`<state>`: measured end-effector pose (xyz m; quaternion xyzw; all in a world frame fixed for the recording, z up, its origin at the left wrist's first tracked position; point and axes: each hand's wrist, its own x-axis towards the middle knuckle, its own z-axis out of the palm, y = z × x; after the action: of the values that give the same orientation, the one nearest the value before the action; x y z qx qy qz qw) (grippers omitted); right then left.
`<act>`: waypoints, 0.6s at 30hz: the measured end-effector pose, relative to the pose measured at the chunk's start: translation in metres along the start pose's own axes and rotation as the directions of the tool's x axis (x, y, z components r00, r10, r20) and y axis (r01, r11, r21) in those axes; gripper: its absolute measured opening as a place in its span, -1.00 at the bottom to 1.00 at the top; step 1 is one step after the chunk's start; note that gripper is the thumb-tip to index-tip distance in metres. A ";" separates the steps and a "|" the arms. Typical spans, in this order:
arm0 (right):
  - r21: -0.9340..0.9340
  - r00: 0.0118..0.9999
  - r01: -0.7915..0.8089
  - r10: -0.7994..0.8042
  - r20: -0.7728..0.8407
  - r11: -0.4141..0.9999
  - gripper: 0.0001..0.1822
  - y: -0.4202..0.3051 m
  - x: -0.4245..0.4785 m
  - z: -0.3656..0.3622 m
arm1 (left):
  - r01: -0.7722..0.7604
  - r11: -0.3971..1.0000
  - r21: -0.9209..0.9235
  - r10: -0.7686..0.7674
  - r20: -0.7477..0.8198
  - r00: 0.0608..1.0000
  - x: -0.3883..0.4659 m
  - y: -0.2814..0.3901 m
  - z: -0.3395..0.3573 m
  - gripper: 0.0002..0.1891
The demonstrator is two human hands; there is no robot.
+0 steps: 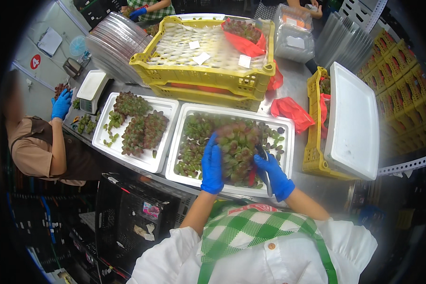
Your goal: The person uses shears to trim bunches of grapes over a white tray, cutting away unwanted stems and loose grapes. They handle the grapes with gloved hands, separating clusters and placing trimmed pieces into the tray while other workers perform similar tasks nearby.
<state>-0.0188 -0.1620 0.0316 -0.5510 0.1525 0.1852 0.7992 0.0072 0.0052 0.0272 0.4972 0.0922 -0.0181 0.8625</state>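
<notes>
My left hand [212,165], in a blue glove, holds the left side of a bunch of green and reddish grapes [237,152], slightly blurred, above a white foam tray [290,142]. My right hand [275,172], also gloved in blue, grips scissors [268,183] with dark blades and a pale handle at the bunch's right side. Something red shows low beside the bunch, partly hidden. More bunches [198,127] and loose grapes [275,142] lie in the tray beneath.
Left is another foam tray [154,163] with bunches; beyond it stand a scale [92,87] and a co-worker [39,142]. Stacked yellow crates [213,76] rise behind. Red wrapping [293,113] lies right, near a yellow crate [312,142] with a leaning foam tray [355,124]. Clear containers [294,39] stand behind.
</notes>
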 end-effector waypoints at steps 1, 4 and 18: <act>0.140 0.997 -0.009 -0.001 0.074 0.990 -0.42 0.004 0.003 -0.003 | 0.030 0.998 -0.049 -0.028 0.032 0.999 -0.001 0.005 -0.001 -0.61; 0.458 0.965 -0.095 -0.032 0.262 0.884 -0.50 0.012 0.009 -0.005 | -0.045 0.989 0.143 0.028 0.113 0.993 -0.008 0.027 -0.003 -0.60; 0.242 0.920 -0.183 0.079 0.384 0.953 -0.55 0.005 0.034 0.053 | 0.450 0.451 -0.771 0.045 0.523 0.851 0.006 0.040 -0.049 -0.18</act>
<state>0.0109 -0.1059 0.0307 -0.3789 0.0602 0.3165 0.8676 0.0106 0.0680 0.0360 -0.0491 -0.0633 -0.1955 0.9774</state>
